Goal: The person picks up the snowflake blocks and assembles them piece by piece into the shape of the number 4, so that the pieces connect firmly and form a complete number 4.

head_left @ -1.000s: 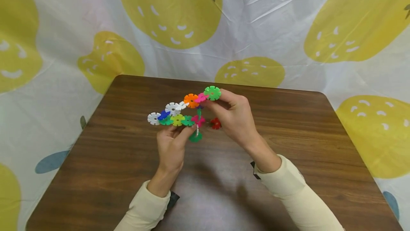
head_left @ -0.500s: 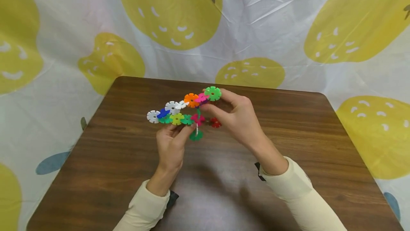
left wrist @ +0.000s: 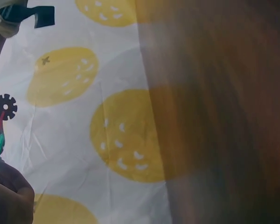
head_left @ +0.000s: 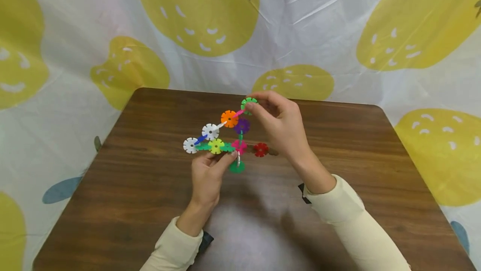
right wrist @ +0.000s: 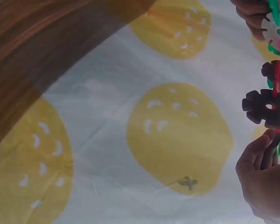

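Note:
A structure of slotted plastic snowflake discs is held above the table. My left hand [head_left: 207,179] grips its lower row from below, near the green and yellow discs [head_left: 216,146], with the thumb by the pink disc [head_left: 239,147]. At the top, my right hand [head_left: 282,125] pinches a light green disc [head_left: 246,105] between thumb and fingers. An orange disc [head_left: 229,119] and white disc [head_left: 210,131] run down the sloping side. A purple disc [head_left: 242,126] lies under the top, a red disc [head_left: 261,150] to the right. In the right wrist view, dark-looking discs [right wrist: 266,107] hang above the pinching fingers.
A brown wooden table [head_left: 338,137] spreads beneath both hands. Behind and around it hangs a white cloth [head_left: 319,20] printed with yellow fruit. Dark straps [head_left: 205,241] show at the wrists below the cream sleeves.
The structure has shifted slightly right and turned, so the purple and red discs show more fully. My right thumb now lies over the front of the light green disc; my left hand moved right.

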`<state>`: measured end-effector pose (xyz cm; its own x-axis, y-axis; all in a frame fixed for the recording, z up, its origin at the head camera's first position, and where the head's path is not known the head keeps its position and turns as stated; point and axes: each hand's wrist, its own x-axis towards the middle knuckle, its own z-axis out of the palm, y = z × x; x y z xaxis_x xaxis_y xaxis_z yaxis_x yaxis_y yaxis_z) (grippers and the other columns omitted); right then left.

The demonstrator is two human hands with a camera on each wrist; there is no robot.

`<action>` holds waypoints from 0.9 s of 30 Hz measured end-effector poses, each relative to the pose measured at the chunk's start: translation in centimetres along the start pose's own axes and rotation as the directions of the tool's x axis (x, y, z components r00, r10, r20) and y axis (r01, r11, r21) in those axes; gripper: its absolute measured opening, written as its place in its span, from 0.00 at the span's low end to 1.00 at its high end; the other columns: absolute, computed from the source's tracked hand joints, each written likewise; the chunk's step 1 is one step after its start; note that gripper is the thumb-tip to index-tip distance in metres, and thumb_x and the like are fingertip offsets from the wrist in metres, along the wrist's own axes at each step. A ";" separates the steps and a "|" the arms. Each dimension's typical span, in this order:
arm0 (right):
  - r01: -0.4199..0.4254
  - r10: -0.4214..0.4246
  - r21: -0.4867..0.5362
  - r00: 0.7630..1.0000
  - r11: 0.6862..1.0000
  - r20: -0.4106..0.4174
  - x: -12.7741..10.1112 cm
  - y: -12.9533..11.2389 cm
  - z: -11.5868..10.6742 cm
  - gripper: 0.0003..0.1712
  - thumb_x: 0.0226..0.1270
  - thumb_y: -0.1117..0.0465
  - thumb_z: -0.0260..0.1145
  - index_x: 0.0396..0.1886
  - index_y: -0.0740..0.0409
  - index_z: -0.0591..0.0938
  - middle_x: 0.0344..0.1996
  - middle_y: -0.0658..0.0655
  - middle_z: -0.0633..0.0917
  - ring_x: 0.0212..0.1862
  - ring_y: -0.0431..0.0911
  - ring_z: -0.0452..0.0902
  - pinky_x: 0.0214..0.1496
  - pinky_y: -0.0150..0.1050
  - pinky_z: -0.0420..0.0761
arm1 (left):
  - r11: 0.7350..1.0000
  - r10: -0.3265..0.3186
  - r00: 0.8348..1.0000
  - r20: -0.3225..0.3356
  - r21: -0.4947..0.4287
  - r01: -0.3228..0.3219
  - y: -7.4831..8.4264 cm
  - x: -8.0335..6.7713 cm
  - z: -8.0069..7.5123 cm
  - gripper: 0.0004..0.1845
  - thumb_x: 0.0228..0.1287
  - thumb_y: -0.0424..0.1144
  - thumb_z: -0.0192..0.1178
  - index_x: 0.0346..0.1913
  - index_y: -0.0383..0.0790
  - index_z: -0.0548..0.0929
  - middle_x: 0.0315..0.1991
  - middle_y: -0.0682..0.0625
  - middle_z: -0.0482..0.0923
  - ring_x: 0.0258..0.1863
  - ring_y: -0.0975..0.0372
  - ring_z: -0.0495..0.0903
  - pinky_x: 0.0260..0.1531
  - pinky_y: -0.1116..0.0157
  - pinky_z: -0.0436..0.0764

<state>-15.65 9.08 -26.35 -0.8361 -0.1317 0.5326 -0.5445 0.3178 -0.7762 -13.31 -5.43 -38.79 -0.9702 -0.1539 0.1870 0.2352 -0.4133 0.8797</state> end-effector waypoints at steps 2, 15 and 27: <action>-0.038 0.038 0.028 0.999 0.999 0.010 0.3 0.6 0.2 0.11 0.60 0.62 0.64 0.41 0.63 0.80 0.30 0.60 0.84 0.33 0.47 0.80 0.38 0.31 0.77 | 1.000 -0.024 1.000 -0.006 0.000 0.024 -0.4 -0.1 0.0 0.08 0.48 0.28 0.67 0.32 0.28 0.82 0.27 0.51 0.82 0.29 0.61 0.81 0.34 0.67 0.81; -0.167 0.167 0.012 0.985 0.986 0.050 0.6 2.9 0.9 0.10 0.62 0.61 0.62 0.40 0.62 0.78 0.28 0.62 0.84 0.29 0.44 0.77 0.35 0.34 0.77 | 0.998 -0.024 1.000 0.000 0.050 0.024 -9.5 1.9 -3.7 0.15 0.47 0.38 0.69 0.37 0.31 0.84 0.33 0.45 0.84 0.35 0.55 0.81 0.39 0.62 0.79; -0.343 0.354 -0.090 0.920 0.935 0.170 0.8 10.6 1.2 0.12 0.63 0.51 0.60 0.41 0.51 0.79 0.30 0.55 0.85 0.33 0.44 0.79 0.37 0.39 0.78 | 0.901 -0.432 0.900 -0.053 -0.072 0.428 -4.3 0.7 -1.3 0.09 0.49 0.32 0.67 0.34 0.31 0.82 0.28 0.52 0.83 0.30 0.64 0.81 0.39 0.68 0.79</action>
<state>-22.16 11.20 -34.61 -0.9730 -0.1680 0.1581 -0.2163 0.4264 -0.8783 -14.95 -4.94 -42.98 -0.9720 -0.0074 -0.2347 -0.1993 -0.5029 0.8411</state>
